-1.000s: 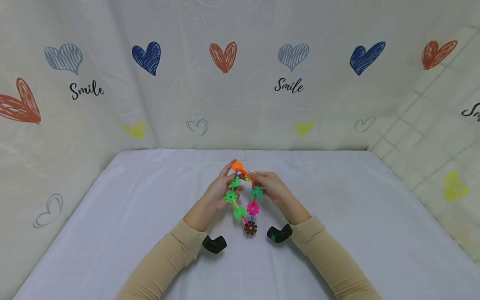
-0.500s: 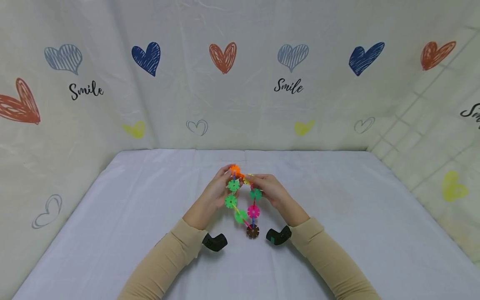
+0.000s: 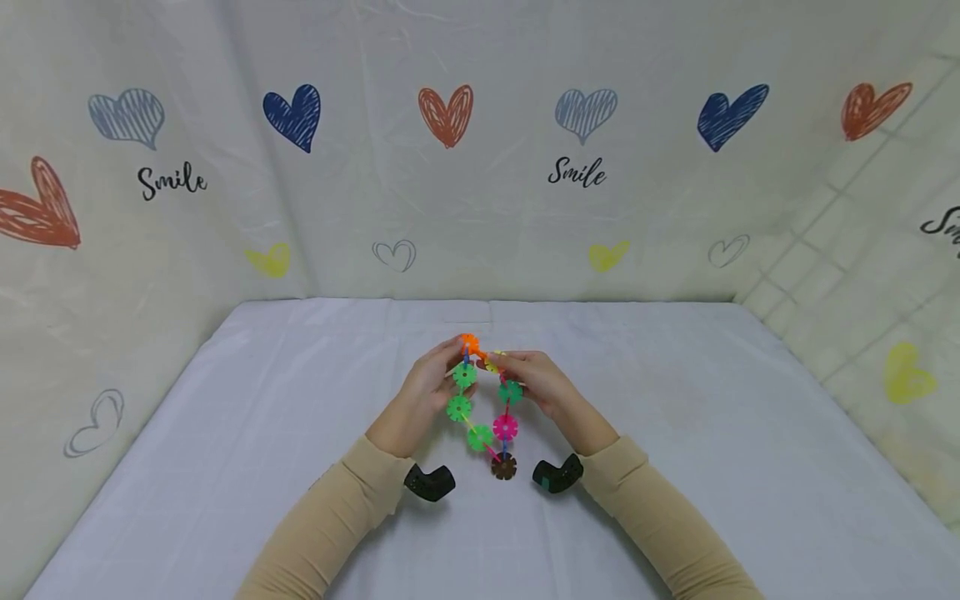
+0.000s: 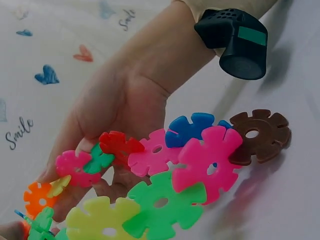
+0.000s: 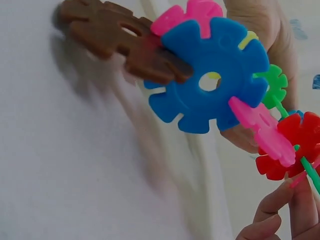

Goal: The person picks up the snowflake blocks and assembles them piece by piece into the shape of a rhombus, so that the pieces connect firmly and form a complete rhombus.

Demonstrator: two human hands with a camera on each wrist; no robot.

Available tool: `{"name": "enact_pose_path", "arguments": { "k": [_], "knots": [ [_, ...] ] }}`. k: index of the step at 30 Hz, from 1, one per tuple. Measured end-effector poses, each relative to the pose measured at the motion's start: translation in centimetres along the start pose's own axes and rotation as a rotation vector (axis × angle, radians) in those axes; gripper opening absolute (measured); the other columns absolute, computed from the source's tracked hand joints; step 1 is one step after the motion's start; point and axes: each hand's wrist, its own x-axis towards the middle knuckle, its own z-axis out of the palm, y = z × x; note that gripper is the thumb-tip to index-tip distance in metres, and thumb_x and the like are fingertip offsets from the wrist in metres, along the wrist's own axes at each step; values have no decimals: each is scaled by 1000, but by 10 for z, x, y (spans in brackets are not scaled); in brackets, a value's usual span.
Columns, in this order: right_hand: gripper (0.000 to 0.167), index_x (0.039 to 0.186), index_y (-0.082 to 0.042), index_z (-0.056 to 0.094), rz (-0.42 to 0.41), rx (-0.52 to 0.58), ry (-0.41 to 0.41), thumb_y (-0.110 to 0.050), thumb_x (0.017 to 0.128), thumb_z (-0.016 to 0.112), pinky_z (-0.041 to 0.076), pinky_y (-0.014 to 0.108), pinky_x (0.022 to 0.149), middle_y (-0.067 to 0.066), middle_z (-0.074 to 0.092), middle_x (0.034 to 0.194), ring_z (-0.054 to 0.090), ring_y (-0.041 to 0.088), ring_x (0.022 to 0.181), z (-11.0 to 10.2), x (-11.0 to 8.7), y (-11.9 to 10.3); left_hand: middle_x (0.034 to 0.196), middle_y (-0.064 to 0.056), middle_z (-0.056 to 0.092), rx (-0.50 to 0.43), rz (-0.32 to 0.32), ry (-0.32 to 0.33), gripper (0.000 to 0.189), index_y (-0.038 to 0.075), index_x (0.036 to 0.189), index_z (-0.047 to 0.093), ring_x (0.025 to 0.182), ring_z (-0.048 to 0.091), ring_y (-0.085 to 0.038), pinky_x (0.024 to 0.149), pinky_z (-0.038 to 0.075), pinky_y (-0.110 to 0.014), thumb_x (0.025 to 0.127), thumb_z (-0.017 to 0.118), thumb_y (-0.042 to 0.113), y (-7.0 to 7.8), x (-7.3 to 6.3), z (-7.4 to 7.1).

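A closed loop of notched plastic snowflake discs (image 3: 459, 410), slotted edge to edge in several colours, hangs between both hands above the table. My left hand (image 3: 427, 387) grips its upper left part by the orange disc (image 3: 470, 342). On the other side my right hand (image 3: 543, 379) pinches the loop near the yellow disc, thumb on top. A brown disc (image 3: 504, 466) forms the loop's low end, nearest the body. In the left wrist view pink and green discs (image 4: 165, 212) cross in front of the right hand. A large blue disc (image 5: 190, 60) fills the middle of the right wrist view.
A white cloth covers the table (image 3: 225, 467). Black wrist-worn devices (image 3: 430, 482) jut inward from both cuffs. Behind the table hangs a pale curtain (image 3: 495, 208) printed with hearts and "Smile".
Both hands and the disc loop have come down slightly toward the body. The left fingertips have dropped beside the orange disc. Both hands keep their hold.
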Motion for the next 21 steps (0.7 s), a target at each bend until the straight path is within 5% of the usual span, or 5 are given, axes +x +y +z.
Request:
{"name": "enact_pose_path", "arguments": {
  "k": [7, 14, 21],
  "knots": [
    [39, 118, 5, 73, 5, 29, 0, -29, 100, 68, 47, 28, 74, 5, 66, 101, 54, 16, 86, 0, 0, 4, 125, -9, 56, -3, -20, 24, 29, 1, 129, 61, 110, 58, -30, 94, 48, -48, 106, 60, 18, 0, 1, 0],
    [44, 128, 7, 67, 1, 58, -17, -29, 102, 65, 46, 28, 75, 8, 66, 111, 52, 17, 89, 4, 0, 6, 121, -7, 55, -86, -45, 23, 13, 7, 110, 68, 100, 56, -24, 81, 49, -41, 106, 59, 17, 1, 0, 0],
    [45, 131, 9, 65, 3, 84, -12, -28, 104, 63, 48, 27, 74, 9, 66, 113, 52, 16, 89, 8, -3, 4, 120, -7, 53, -102, -57, 15, 11, 7, 110, 61, 96, 56, -21, 80, 47, -38, 107, 58, 18, 5, -1, 3]
  ]
}}
